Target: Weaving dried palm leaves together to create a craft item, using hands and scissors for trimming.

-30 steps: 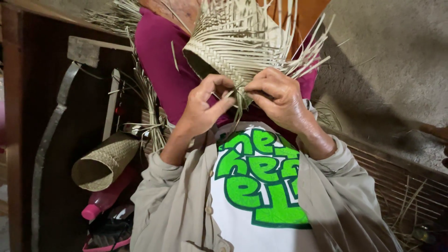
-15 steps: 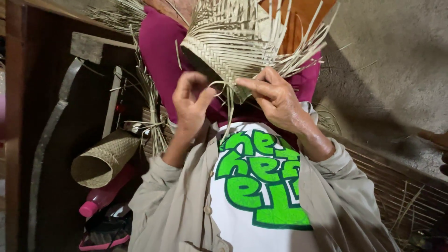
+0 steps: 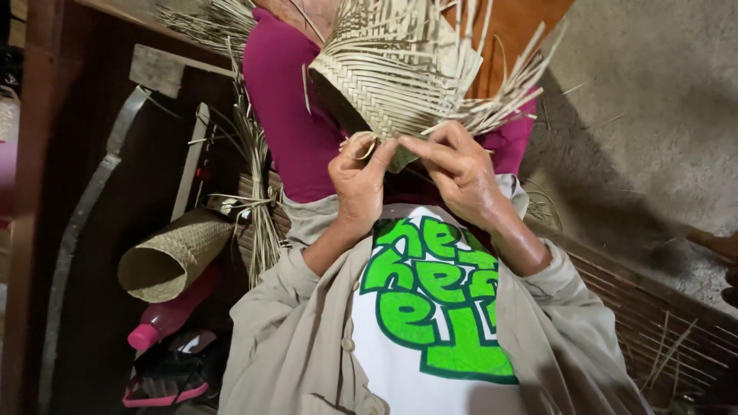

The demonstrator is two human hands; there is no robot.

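A half-woven basket of pale flat straw strips rests on my lap, with loose strip ends fanning out at its top and right. My left hand pinches a curled loose strip at the basket's lower edge. My right hand grips the same lower edge just to the right, with its fingertips touching those of the left hand. Both hands meet at the basket's bottom corner. My magenta trousers lie under the basket.
A finished woven cone-shaped basket lies at the left, above a pink bottle and a pink-soled sandal. A bundle of straw strips hangs beside my leg. A slatted bamboo mat is at the right, grey floor beyond.
My left hand had pulled away to the left with a strip. It has now come back in and joined my right hand at the basket's lower edge.
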